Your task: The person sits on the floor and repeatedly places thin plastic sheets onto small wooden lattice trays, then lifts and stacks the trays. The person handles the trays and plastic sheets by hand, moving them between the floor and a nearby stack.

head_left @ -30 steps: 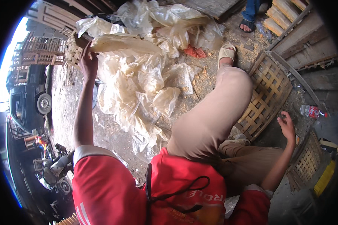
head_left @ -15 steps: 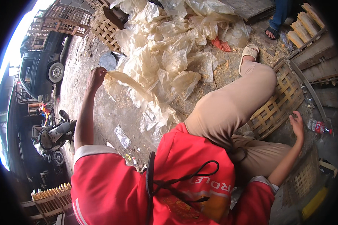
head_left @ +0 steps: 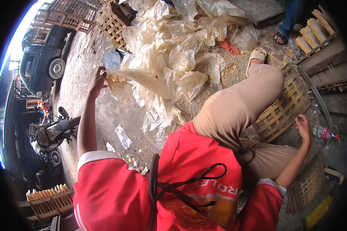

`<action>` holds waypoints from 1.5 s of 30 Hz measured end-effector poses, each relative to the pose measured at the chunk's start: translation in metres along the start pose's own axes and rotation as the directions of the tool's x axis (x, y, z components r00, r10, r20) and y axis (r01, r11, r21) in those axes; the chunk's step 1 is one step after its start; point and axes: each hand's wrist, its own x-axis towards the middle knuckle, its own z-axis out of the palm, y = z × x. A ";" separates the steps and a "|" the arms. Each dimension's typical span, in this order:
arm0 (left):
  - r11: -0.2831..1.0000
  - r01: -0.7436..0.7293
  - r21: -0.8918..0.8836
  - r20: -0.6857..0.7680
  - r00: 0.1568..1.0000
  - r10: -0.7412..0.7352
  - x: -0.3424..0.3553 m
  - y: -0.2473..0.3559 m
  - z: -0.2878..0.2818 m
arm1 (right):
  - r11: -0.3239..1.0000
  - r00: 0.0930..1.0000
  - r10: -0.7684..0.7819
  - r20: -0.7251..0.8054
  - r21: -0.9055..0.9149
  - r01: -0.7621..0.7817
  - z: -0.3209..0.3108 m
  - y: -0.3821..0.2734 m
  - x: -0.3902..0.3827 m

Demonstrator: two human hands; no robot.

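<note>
My left hand (head_left: 99, 80), upper left, pinches the edge of a thin, yellowish translucent plastic sheet (head_left: 146, 82), which trails rightward over a big crumpled pile of similar sheets (head_left: 158, 46) on the ground. My right hand (head_left: 302, 127) hangs with fingers loosely apart and nothing in them, near a woven bamboo basket (head_left: 281, 111) and a clear plastic bottle with a red label (head_left: 324, 133). Between my hands stretches my leg in beige trousers, its foot in a cream sandal. A red scrap (head_left: 229, 47) lies at the pile’s right side.
Another person’s sandalled foot (head_left: 280, 37) stands top right beside crates of long pale pieces (head_left: 314, 32). Woven crates (head_left: 110, 29) sit behind the pile. A dark truck (head_left: 40, 63) and parked motorbikes (head_left: 52, 133) are at left. Litter (head_left: 123, 136) lies on the concrete.
My left hand has drawn the sheet back from the woven crate toward me, uncovering that crate. The view has shifted. My right hand stays loosely open.
</note>
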 end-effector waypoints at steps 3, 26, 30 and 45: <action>0.997 0.064 0.049 0.046 0.997 -0.066 0.000 0.001 0.004 | 1.000 1.000 0.008 0.002 -0.004 -0.008 0.001 -0.002 -0.001; 0.922 -0.322 0.215 -0.005 0.944 0.330 0.033 0.066 0.019 | 1.000 0.999 0.004 -0.043 -0.019 -0.005 -0.009 0.022 0.000; 0.853 -0.324 0.410 0.202 0.944 0.261 0.027 0.037 -0.006 | 0.998 0.998 -0.056 -0.033 0.005 0.056 0.010 0.018 0.016; 0.114 -0.081 0.990 0.128 0.859 -0.496 0.027 -0.003 -0.046 | 0.999 0.999 -0.038 -0.027 0.018 0.039 0.007 0.002 0.009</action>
